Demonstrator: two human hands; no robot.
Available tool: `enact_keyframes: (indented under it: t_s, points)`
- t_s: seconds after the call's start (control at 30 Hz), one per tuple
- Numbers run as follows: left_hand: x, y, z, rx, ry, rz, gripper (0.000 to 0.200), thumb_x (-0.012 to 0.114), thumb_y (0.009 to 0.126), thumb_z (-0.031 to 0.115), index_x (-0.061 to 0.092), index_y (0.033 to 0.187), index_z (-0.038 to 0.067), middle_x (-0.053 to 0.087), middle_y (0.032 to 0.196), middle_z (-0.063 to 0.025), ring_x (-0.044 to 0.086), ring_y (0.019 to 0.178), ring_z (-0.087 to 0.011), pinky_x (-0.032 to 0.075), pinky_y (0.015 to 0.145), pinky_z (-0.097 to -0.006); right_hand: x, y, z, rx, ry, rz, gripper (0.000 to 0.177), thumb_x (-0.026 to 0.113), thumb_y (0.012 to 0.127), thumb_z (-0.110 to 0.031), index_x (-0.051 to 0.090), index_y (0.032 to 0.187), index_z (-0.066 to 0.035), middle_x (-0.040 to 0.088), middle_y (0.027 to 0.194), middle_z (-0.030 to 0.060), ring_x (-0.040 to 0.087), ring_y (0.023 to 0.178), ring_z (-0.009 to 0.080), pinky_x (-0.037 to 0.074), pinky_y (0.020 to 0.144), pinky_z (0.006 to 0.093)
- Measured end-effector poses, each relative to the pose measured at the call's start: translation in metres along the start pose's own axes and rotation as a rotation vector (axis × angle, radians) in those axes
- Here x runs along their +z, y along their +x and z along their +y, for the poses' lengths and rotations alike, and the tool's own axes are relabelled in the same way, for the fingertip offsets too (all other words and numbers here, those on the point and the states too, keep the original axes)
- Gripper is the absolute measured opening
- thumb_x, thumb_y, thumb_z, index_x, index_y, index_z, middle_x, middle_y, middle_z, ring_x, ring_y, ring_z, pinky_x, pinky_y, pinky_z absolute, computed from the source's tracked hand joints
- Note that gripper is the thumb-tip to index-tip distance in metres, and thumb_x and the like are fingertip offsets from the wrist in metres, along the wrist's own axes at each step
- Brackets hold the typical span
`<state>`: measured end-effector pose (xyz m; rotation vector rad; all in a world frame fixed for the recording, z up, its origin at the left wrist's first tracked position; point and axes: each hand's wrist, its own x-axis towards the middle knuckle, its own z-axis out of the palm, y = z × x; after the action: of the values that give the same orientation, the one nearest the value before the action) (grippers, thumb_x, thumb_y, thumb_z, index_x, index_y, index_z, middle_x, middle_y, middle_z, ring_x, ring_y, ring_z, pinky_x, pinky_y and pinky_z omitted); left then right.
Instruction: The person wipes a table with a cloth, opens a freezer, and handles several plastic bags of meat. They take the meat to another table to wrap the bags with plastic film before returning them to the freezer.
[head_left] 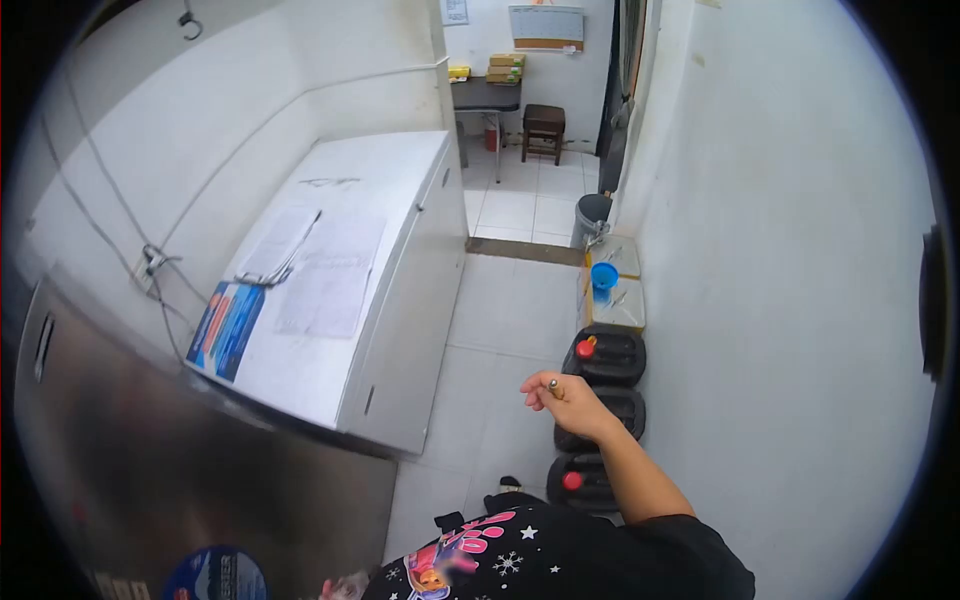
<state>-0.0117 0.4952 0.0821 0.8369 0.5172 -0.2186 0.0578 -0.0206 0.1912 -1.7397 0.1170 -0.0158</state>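
My right hand (565, 402) is raised in front of my body, above the dark jerrycans, with its fingers curled round a thin pen-like object (554, 386), seen end-on. Low in the view, beside my black printed shirt, a small part of my left hand (328, 590) shows next to something clear and crumpled (350, 586); its fingers are mostly hidden. To the left stands a white chest freezer (400, 310) with paper sheets (325, 290), a cord-like dark item and a blue printed box (228, 328) on top.
Black jerrycans (618, 352) with red caps line the right wall. Beyond them are yellowish containers (622, 302), a blue cup (604, 277) and a grey bin (592, 212). A steel cabinet (200, 470) stands at the lower left. A raised sill (525, 251) crosses the doorway, with a stool (544, 124) beyond.
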Motion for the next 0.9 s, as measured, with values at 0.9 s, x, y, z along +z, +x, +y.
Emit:
enact_keyframes:
  t_s: [0.9]
  points:
    - [0.855,0.651,-0.160,-0.291,0.344,-1.174,0.036,0.062,0.082,0.023,0.048,0.109,0.003,0.052,0.119,-0.0189,0.054,0.106,-0.0279,0.048,0.088,-0.0423,-0.456,0.391,0.080,0.387,0.040,1.015,0.059,0.026,0.094,-0.052,0.055,0.083,-0.001,0.052,0.051,0.0080,0.050,0.040,0.0128,0.040,0.038,0.0230]
